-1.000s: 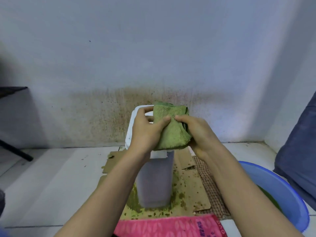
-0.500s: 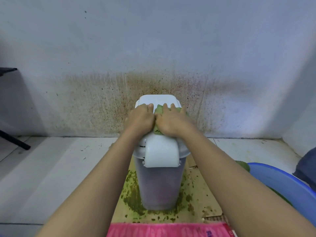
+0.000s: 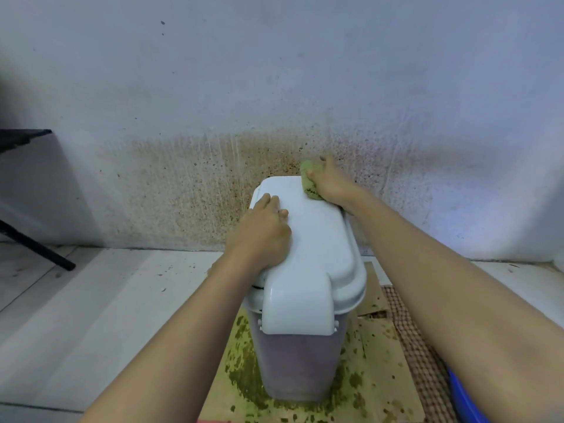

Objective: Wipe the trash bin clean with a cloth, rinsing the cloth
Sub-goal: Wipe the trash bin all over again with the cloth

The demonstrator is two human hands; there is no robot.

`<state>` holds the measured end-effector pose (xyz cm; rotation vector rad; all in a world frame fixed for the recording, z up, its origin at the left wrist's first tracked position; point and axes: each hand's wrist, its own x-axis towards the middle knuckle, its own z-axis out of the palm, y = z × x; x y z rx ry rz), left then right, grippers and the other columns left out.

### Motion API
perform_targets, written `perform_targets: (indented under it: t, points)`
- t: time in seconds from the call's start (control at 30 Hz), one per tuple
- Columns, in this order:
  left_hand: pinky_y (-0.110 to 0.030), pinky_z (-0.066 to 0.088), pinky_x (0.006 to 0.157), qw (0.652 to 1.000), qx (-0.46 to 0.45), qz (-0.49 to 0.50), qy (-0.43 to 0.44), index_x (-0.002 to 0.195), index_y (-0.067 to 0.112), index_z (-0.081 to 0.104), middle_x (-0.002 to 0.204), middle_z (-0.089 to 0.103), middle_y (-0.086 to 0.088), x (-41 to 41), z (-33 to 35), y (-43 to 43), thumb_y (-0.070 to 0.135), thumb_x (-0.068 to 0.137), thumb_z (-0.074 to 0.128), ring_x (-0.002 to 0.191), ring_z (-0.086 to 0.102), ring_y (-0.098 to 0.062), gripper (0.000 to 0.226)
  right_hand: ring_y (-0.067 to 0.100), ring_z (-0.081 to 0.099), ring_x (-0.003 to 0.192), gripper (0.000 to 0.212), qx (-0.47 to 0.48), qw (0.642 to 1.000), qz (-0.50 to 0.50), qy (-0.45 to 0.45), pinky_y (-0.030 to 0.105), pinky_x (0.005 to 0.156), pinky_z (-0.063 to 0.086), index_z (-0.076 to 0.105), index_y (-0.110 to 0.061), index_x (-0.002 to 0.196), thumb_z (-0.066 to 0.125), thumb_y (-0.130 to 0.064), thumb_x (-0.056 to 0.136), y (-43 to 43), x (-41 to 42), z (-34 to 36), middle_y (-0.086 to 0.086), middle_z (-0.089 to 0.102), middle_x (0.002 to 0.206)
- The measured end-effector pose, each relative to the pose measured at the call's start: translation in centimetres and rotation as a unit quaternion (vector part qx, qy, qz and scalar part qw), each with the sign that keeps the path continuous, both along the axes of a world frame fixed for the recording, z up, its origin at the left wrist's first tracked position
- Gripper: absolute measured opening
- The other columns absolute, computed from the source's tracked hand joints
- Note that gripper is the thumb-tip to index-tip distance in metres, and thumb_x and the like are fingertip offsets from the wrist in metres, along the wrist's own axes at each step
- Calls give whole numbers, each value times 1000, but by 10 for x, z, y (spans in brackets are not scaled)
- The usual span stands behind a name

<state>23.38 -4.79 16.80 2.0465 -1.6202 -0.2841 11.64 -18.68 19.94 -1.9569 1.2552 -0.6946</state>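
A white trash bin (image 3: 302, 358) with a closed, pale flip lid (image 3: 317, 239) stands on stained cardboard against the wall. My right hand (image 3: 331, 181) presses a folded green cloth (image 3: 308, 178) onto the lid's far right corner; most of the cloth is hidden under the hand. Flat on the lid's left side lies my left hand (image 3: 262, 233), its fingers spread a little and its palm over the lid's left edge, with nothing in it.
The cardboard (image 3: 381, 389) under the bin is spattered with green grime. A checked cloth (image 3: 418, 346) lies to its right, and a blue basin's rim (image 3: 464, 401) shows at the bottom right. The wall behind is speckled brown. A black stand's leg (image 3: 36, 248) is at left.
Both hands held the cloth together above the bin, then pressed it on the lid's middle. Now the right hand has slid the cloth to the far right corner; the left rests on the lid.
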Motion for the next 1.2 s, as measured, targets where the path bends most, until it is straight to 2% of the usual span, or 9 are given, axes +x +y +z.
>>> perform_targets:
  t: [0.13,0.27,0.4,0.5,0.6,0.7,0.83,1.03,1.2]
  points:
    - [-50,33,110,1000,15,2,-16,138,7,41,152,34,-9,-2,5,2,28,106,28,138,37,-33,41,26,59,114,37,1,994,20,-109,35,90,45,52,-10,136,36,-25,106,32,-30,-14,9,62,125]
    - [-49,38,103,999,24,12,-19,126,4,47,134,44,-10,-6,10,5,28,105,28,124,47,-36,37,20,60,117,35,35,971,13,-237,37,103,45,58,-19,135,42,-27,105,86,-61,-36,0,65,127]
    - [-49,39,99,997,59,25,-30,107,6,48,118,47,-10,-14,21,10,41,92,23,115,50,-37,45,10,62,116,34,77,934,19,-349,30,100,47,58,-21,135,43,-21,104,157,-91,-49,-6,68,124]
    - [-49,38,105,993,103,52,-24,130,8,42,140,44,-8,-22,31,7,46,90,25,123,48,-35,57,9,62,116,35,129,906,-7,-402,34,104,47,59,-25,133,49,-15,100,183,-104,-52,-8,68,123]
    - [-48,34,108,989,107,81,-64,148,10,28,161,25,-6,-32,29,4,50,97,25,134,41,-39,66,14,63,116,41,157,918,5,-363,45,106,45,66,-26,125,51,-41,90,172,-99,-47,-6,69,122]
    - [-49,32,108,985,100,95,-104,152,12,23,165,16,-2,-34,20,3,55,96,20,138,36,-41,71,18,62,117,52,145,931,-27,-334,45,105,46,67,-25,123,50,-59,87,147,-79,-41,-1,67,125]
    - [-53,31,109,985,98,99,-105,148,13,27,163,19,-1,-30,13,1,61,83,12,136,37,-42,82,25,67,105,30,166,925,-70,-335,43,98,51,70,-15,113,48,-31,102,86,-60,-45,9,72,111]
    - [-53,29,112,983,90,104,-123,154,18,19,167,8,5,-32,11,-2,56,96,18,139,32,-42,70,27,47,134,47,153,940,-50,-300,46,112,38,40,-22,148,44,-24,101,-12,-27,-49,9,47,149]
    - [-55,29,112,983,95,99,-126,155,20,17,167,7,6,-29,11,-5,60,84,13,141,32,-41,81,27,54,126,44,139,932,-62,-328,40,108,43,43,-12,146,44,-12,102,-15,-23,-51,12,52,143]
